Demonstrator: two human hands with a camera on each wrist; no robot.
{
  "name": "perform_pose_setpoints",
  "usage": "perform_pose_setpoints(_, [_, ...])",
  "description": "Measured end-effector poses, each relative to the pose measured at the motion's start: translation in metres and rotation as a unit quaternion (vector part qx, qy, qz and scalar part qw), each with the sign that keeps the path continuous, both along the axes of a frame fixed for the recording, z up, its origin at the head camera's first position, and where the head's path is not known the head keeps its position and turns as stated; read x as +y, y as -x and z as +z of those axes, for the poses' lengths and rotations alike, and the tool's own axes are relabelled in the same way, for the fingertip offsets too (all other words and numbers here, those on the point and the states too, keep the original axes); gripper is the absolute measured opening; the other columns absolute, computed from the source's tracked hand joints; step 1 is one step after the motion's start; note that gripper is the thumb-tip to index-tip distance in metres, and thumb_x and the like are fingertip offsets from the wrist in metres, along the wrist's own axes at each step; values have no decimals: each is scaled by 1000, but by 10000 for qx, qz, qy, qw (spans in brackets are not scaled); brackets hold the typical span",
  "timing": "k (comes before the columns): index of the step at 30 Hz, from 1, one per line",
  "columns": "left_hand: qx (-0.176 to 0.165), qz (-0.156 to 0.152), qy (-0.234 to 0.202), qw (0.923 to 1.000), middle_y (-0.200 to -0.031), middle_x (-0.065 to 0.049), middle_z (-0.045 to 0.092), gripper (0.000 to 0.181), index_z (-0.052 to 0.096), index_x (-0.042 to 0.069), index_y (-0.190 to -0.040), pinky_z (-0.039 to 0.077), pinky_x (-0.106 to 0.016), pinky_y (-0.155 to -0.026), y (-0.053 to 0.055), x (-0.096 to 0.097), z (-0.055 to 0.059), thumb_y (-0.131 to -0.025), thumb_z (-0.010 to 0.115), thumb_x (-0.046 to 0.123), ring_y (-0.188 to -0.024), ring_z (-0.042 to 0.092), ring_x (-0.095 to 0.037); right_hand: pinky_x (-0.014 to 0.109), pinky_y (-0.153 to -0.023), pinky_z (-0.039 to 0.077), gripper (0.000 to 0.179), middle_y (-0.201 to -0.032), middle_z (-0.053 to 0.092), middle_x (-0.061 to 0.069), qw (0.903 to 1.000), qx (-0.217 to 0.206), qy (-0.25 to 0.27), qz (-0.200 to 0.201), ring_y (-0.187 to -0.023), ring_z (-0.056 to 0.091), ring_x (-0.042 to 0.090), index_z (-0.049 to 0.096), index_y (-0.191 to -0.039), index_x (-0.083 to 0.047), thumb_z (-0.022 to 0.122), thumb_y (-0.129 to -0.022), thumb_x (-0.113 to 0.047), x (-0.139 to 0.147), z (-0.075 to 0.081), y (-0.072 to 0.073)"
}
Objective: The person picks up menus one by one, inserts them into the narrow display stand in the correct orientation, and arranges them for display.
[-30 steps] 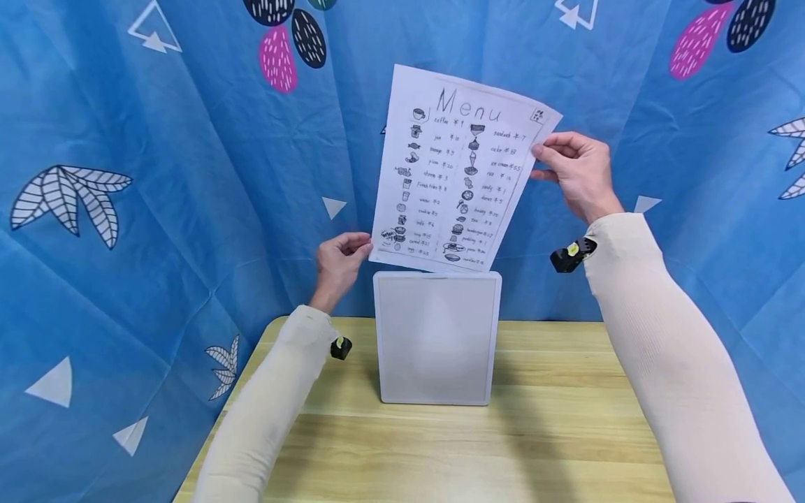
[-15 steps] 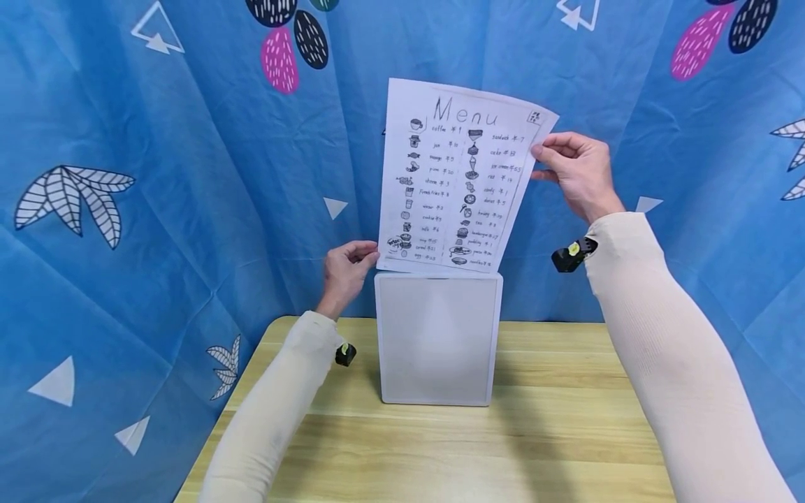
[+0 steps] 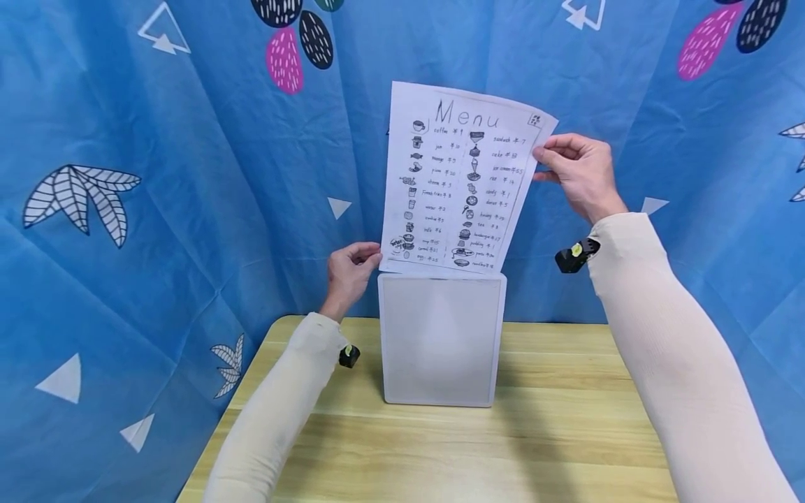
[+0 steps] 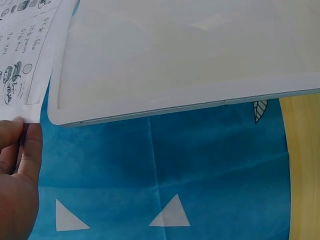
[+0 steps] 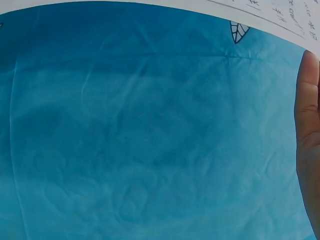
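Observation:
A white paper menu (image 3: 455, 181) with hand-drawn food pictures and prices hangs upright in the head view, its upper right part bowed. My left hand (image 3: 351, 274) pinches its lower left corner between thumb and fingers, as the left wrist view shows at the menu's corner (image 4: 30, 100). Up at the right edge, my right hand (image 3: 581, 171) pinches the sheet below its top corner. Directly under the menu stands a white-framed acrylic sign holder (image 3: 438, 342), upright on the table. The sheet's bottom edge lies at the holder's top edge; whether it is inside the slot I cannot tell.
The holder stands on a light wood-grain table (image 3: 566, 405). A blue patterned curtain (image 3: 207, 175) hangs behind and to the left, close to the table's back edge. Small black cameras (image 3: 575, 256) sit at both wrists.
The menu has come down a little and straightened, its lower edge shifting right to line up over the holder. My left hand moved slightly right and down; the right hand stayed nearly still.

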State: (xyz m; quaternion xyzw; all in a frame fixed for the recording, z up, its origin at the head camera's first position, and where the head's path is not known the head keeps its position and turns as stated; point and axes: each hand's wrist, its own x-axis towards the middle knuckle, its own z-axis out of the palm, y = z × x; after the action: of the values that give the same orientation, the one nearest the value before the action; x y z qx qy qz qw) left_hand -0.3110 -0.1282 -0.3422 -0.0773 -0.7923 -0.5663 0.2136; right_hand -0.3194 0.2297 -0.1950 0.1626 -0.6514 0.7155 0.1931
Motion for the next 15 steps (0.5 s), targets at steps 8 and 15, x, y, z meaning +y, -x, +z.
perform_pose_setpoints(8, [-87,-127,-127,9998,-108,-13,73,22,73,0,-113,56,-36,-88,1,1,-3,-93,71,7,-97,69,-24,23,-69,58,20,-95,72,7,9997,2,-212,-92,-85,70,18,75,-102,0,78,-85,-8,1,0,1])
perform_pose_setpoints(15, [-181,-110,-101,9997,-108,-12,73,21,73,2,-113,57,-36,-87,0,2,-5,-93,71,8,-96,69,-24,23,-69,58,21,-96,72,7,9994,-104,-295,-129,-85,70,18,75,-103,-1,78,-84,-9,1,0,1])
